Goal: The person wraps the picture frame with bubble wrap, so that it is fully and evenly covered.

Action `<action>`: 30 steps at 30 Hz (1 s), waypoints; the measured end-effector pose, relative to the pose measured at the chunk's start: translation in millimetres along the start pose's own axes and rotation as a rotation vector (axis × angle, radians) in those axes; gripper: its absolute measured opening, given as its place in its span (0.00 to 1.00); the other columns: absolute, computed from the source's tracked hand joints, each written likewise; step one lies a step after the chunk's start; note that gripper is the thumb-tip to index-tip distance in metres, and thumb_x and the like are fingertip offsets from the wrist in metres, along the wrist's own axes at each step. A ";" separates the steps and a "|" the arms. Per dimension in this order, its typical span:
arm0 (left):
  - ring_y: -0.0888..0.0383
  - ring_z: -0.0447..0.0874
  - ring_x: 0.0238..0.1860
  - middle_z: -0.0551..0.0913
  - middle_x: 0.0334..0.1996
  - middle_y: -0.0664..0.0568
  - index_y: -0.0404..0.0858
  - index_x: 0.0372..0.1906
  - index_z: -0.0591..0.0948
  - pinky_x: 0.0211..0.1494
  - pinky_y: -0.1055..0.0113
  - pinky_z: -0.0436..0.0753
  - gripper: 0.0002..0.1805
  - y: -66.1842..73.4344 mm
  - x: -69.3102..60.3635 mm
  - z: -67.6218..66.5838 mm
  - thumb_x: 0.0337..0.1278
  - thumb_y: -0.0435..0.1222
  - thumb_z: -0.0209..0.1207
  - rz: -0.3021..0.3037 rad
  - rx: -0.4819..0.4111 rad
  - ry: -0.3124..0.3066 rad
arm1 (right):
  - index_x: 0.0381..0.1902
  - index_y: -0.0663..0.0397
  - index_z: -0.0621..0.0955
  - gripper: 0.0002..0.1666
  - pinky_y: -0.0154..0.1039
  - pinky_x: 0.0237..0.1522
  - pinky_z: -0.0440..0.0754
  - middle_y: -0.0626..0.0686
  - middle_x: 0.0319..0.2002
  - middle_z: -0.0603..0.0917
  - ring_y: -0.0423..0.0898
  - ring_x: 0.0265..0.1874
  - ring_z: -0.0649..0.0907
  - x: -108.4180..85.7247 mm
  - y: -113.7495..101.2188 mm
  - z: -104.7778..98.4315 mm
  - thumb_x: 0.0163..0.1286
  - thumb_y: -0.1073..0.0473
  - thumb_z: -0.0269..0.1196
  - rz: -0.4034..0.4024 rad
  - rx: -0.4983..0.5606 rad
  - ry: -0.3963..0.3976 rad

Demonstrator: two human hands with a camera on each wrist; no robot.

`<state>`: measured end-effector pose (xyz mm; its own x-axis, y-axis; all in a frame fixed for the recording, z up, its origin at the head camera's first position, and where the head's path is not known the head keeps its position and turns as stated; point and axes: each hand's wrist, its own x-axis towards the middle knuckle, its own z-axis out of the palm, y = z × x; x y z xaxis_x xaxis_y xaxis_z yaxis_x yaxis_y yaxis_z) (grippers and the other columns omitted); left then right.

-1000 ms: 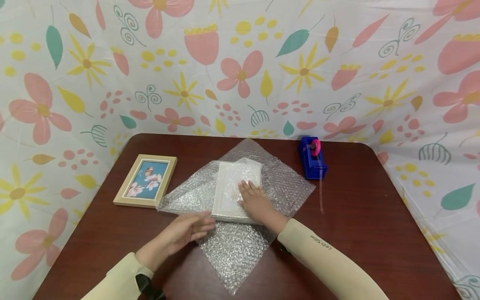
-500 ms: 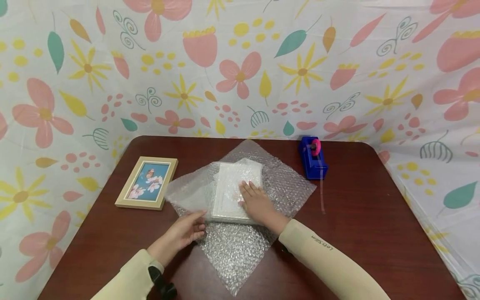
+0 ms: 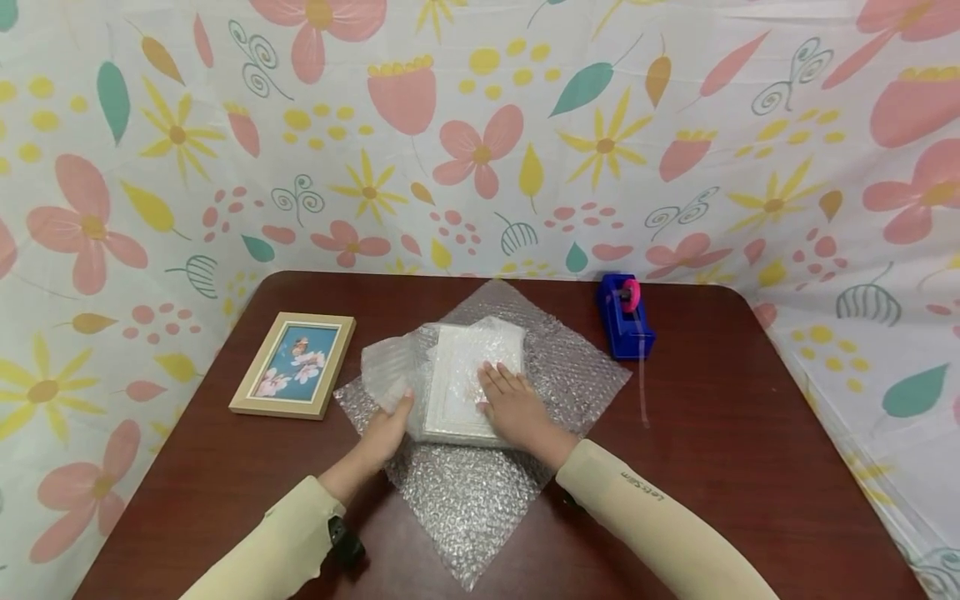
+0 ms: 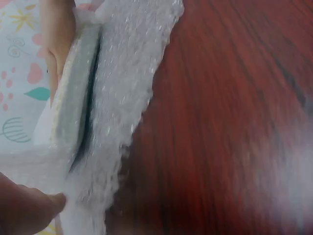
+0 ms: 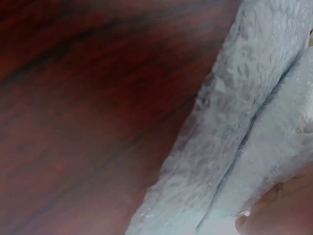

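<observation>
A sheet of bubble wrap (image 3: 472,500) lies diamond-wise on the table under a white, flat rectangular block (image 3: 452,375) that looks like a frame. One flap of the wrap covers part of the block's top. With straight fingers my right hand (image 3: 517,408) rests on that covered top. My left hand (image 3: 384,433) pinches the left flap of wrap, which is lifted and curled up beside the block. In the left wrist view, the thumb of the left hand (image 4: 29,205) lies against the wrap, near the block's side (image 4: 76,98). The left fingers beneath the flap are hidden.
A wood-coloured picture frame (image 3: 340,367) with a flower picture lies at the left of the dark red-brown table (image 3: 720,433). Back right stands a blue tape dispenser (image 3: 622,325) with a pink hub and a strip of tape hanging out. A flowered curtain (image 3: 480,233) hangs behind.
The left flap of wrap has been raised off the table and folded inward toward the block. My left hand moved up and took hold of it. The right hand has stayed in place.
</observation>
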<state>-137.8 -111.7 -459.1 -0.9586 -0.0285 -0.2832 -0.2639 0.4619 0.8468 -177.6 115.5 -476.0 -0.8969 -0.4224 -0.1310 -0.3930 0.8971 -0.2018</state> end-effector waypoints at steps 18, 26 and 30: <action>0.29 0.54 0.79 0.56 0.79 0.28 0.25 0.78 0.56 0.81 0.34 0.55 0.32 5.7 4.8 49.7 0.78 0.34 0.48 0.505 0.076 0.035 | 0.81 0.58 0.58 0.36 0.57 0.84 0.50 0.56 0.83 0.54 0.57 0.84 0.54 1.6 -4.1 3.7 0.83 0.48 0.47 0.036 0.013 -0.012; 0.37 0.58 0.81 0.61 0.78 0.35 0.29 0.77 0.63 0.82 0.37 0.56 0.33 3.5 11.1 49.8 0.72 0.39 0.48 0.571 0.491 -0.053 | 0.62 0.60 0.81 0.25 0.59 0.83 0.55 0.57 0.79 0.66 0.58 0.83 0.57 3.0 -7.2 4.0 0.82 0.49 0.50 0.020 -0.070 -0.013; 0.38 0.58 0.81 0.61 0.79 0.36 0.29 0.77 0.63 0.83 0.40 0.56 0.34 5.8 13.7 47.5 0.70 0.40 0.47 0.591 0.654 -0.115 | 0.64 0.57 0.81 0.24 0.59 0.82 0.58 0.56 0.80 0.63 0.59 0.83 0.56 1.7 -8.6 1.2 0.79 0.52 0.53 -0.006 -0.182 -0.052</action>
<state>-147.4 -67.3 -479.4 -0.8932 0.4474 0.0454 0.4178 0.7881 0.4520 -175.5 106.9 -475.7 -0.8848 -0.4293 -0.1812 -0.4324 0.9014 -0.0239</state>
